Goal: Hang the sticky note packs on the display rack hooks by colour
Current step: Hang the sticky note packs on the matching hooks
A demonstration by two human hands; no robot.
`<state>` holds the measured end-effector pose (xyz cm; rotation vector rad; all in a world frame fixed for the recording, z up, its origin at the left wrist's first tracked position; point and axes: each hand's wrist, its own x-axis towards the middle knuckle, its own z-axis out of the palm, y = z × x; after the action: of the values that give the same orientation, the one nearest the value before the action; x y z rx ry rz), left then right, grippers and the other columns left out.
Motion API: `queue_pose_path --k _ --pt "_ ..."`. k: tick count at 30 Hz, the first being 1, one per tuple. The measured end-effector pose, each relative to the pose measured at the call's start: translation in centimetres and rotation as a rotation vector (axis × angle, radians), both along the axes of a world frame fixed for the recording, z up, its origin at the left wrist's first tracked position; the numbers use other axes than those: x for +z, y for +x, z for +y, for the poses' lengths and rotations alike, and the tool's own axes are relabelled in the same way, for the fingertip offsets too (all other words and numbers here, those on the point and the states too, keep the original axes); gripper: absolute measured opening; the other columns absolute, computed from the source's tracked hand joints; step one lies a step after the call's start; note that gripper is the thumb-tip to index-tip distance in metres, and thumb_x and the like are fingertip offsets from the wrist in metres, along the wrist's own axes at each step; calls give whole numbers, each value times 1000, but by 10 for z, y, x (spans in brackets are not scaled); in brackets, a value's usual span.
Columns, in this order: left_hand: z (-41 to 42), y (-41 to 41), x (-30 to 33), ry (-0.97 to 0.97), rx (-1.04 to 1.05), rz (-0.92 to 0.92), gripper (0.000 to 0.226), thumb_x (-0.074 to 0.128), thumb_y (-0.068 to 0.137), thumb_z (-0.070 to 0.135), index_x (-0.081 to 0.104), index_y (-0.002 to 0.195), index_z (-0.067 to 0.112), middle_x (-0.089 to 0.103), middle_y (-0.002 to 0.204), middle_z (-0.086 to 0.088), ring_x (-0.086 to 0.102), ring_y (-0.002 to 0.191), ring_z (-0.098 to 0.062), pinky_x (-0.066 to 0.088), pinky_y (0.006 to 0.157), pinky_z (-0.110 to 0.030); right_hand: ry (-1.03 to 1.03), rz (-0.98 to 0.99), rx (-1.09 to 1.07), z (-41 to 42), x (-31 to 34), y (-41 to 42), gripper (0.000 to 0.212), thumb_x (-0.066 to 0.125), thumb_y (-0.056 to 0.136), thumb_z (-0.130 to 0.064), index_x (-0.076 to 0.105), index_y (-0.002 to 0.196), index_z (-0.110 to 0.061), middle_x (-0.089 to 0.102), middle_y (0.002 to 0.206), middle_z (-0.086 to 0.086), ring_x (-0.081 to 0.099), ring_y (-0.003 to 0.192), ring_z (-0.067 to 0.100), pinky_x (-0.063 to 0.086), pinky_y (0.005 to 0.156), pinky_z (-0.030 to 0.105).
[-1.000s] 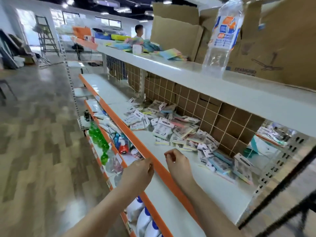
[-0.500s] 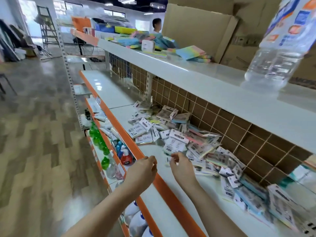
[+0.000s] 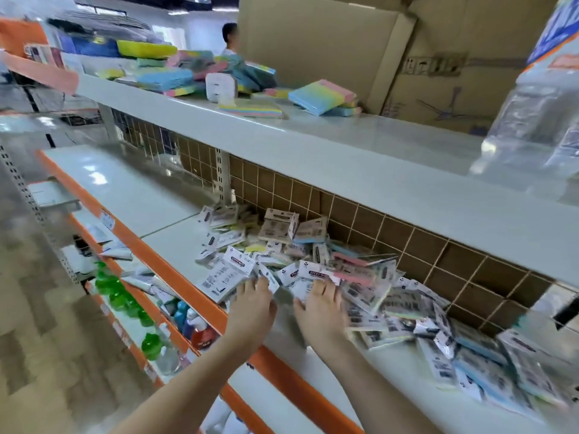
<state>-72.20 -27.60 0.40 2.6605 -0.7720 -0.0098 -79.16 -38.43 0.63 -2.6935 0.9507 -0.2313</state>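
I see both hands at the sticky note packs (image 3: 313, 270) heaped on the middle shelf (image 3: 150, 198): left hand (image 3: 252, 303) and right hand (image 3: 319, 308) flat, fingers straight, gripping nothing. No pack hangs yet, so I judge all the sorting remains

orange shelf edge (image 3: 175, 278), pastel sticky note packs (image 3: 354, 270)

The scene is bright, with even indoor light and a pale window glow at the far left. White glare lies on the middle shelf (image 3: 103, 180) near its left end. Motion blur smears the packs (image 3: 360, 277), the bottle (image 3: 539, 114) and the floor. The wide lens bends the shelf edges.
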Motion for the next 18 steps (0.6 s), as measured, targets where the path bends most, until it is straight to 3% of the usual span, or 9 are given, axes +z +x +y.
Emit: queue_pose_path --k 3,6,9,11,13,15,18 --pt "1 23 -11 33 -15 3 49 46 95 34 30 136 12 36 141 -11 31 133 -29 33 107 -40 -26 31 -79 4 -4 15 64 42 95 -50 29 138 -5 32 144 17 29 134 33 28 109 40" --pt "-2 39 -20 87 -53 -16 64 45 92 54 28 137 12 31 143 -9 24 137 -28 29 108 -40 -38 70 -113 8 -9 25 69 46 93 -52 25 141 -7 31 146 18 27 135 36 27 111 44" --pt "-8 43 -26 128 -81 -58 68 47 87 60 33 135 14 32 143 -7 25 137 -28 29 106 -43 -87 83 -160 9 -12 31 63 48 94 -46 27 140 -7 35 142 17 30 133 36 30 109 44" --pt "-10 44 -32 115 -84 -95 66 62 80 53 44 128 12 43 135 -10 39 129 -31 37 99 -46 -125 101 -183 10 -15 32 59 50 93 -41 32 137 -6 39 139 17 35 130 36 33 106 43" --pt "-10 48 -41 111 -94 -144 62 83 61 35 58 110 8 59 112 -13 58 105 -35 48 81 -47 -171 81 -205 12 -18 34 59 69 80 -38 48 125 -5 52 124 19 50 116 37 45 94 46" --pt "-9 49 -47 75 -86 -184 58 88 51 18 60 100 6 62 98 -15 62 91 -36 51 71 -46 -205 64 -218 12 -29 34 60 85 57 -33 61 105 -5 62 103 18 61 95 37 54 76 46" --pt "-6 49 -46 15 -127 -227 56 87 48 16 61 95 3 63 91 -18 62 86 -38 50 68 -46 -246 -6 -199 16 -41 29 56 83 58 -26 61 105 -5 62 104 17 61 97 37 56 77 46"
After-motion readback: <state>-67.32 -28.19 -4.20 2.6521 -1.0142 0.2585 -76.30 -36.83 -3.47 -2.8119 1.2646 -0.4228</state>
